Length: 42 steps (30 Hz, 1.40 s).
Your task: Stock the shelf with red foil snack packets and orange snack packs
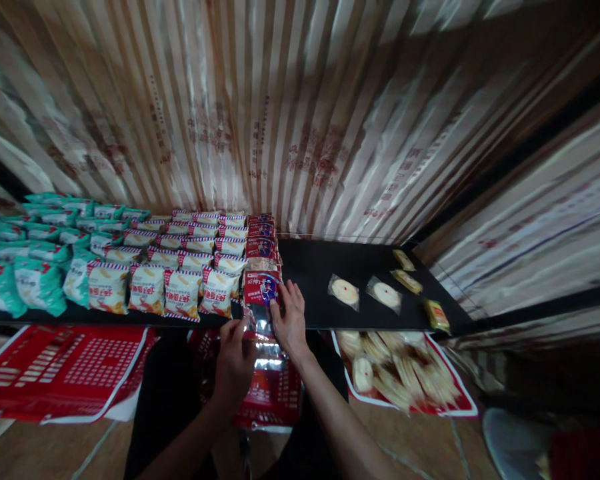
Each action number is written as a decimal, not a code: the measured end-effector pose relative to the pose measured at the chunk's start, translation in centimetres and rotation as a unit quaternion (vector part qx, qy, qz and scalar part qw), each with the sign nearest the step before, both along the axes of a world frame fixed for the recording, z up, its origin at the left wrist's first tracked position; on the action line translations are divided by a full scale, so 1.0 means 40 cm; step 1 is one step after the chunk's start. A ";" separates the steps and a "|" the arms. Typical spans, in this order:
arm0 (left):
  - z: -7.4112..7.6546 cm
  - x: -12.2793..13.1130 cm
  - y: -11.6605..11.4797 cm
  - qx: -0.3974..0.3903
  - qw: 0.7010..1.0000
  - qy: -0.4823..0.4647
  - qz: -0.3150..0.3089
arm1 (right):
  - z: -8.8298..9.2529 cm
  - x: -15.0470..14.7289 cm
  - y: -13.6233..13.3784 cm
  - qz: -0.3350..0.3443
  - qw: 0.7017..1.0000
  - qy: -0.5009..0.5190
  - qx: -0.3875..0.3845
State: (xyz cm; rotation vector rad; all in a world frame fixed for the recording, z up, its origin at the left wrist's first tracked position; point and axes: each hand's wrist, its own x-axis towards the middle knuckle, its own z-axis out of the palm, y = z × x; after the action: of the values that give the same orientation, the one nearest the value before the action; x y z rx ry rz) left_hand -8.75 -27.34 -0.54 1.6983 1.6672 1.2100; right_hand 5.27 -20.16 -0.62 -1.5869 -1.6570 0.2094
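Observation:
A red snack packet (263, 287) with a dark blue figure and white lettering stands at the front edge of the black shelf (310, 267). My right hand (290, 320) holds its right side, the thumb on the front face and the fingers along the edge. My left hand (236, 357) grips the lower left edge of the same packet with curled fingers. Below the packet, between my hands, hangs shiny clear and red packaging; whether it is joined to the packet I cannot tell. Several similar red packets (260, 248) stand in a row behind it.
Left of the red row are several white shrimp-snack packets (147, 288) and teal packets (40, 285). Rightward lie two round pale wrapped items (344, 292) and small yellow packets (437, 315). Red baskets (65, 373) sit underneath; the right basket (473, 408) contains pale wrapped items. Striped sheeting (300, 120) hangs behind.

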 end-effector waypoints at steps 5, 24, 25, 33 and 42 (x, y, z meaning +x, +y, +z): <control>-0.005 0.004 0.004 0.025 0.999 0.024 -0.005 | 0.029 -0.011 0.007 0.033 0.997 -0.055 0.035; 0.031 -0.001 0.016 -0.079 0.995 0.037 -0.037 | 0.086 -0.087 0.080 0.101 0.976 -0.184 -0.049; 0.033 -0.001 0.017 -0.084 0.995 0.036 -0.039 | 0.085 -0.087 0.080 0.098 0.977 -0.183 -0.052; 0.032 -0.005 0.012 -0.092 0.994 0.050 -0.017 | 0.091 -0.086 0.076 0.080 0.982 -0.162 -0.046; 0.016 -0.012 0.009 -0.088 0.994 0.057 -0.005 | 0.103 -0.076 0.069 0.074 0.986 -0.148 -0.016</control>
State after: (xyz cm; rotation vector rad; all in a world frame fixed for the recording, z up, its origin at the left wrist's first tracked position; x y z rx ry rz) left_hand -9.22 -26.97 0.10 1.6911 1.7732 0.9459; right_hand 2.24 -17.38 3.50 -1.5765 -2.0124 0.0787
